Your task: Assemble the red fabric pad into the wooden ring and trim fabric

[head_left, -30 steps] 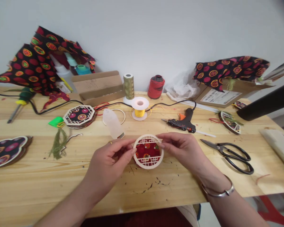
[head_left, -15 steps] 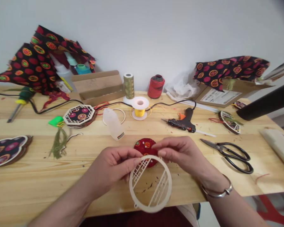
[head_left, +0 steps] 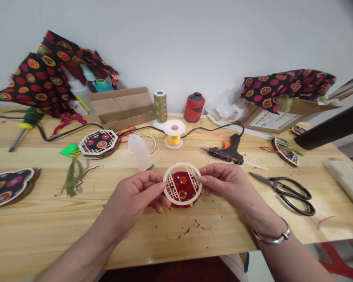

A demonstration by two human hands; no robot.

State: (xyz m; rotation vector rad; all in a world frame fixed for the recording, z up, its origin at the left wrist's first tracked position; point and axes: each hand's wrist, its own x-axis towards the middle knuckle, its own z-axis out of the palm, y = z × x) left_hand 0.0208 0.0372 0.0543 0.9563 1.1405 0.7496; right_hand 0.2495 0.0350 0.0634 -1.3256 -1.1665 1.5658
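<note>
Between both hands is a pale round lattice frame (head_left: 182, 203), seen over a red patterned fabric disc (head_left: 183, 188) with small pearl-like beads. My left hand (head_left: 144, 192) pinches the frame's left rim between thumb and fingers. On the opposite rim, the thumb and fingers of my right hand (head_left: 220, 180) close in the same way. Bars of cut latticework cross the frame on two sides, and the fabric shows through its middle. Whether the frame touches the disc or hovers just above it, I cannot tell.
Black-handled scissors (head_left: 285, 192) and a glue gun (head_left: 228, 152) lie to the right. Behind the hands are a translucent bottle (head_left: 141, 152), a yellow thread spool (head_left: 173, 140) and a red one (head_left: 194, 107). An octagonal fabric ornament (head_left: 98, 143) and a screwdriver (head_left: 25, 127) are at left.
The frame has moved up and away from the table's front edge, over the red disc, and its lattice bars are turned differently. Both hands now hold its sides.
</note>
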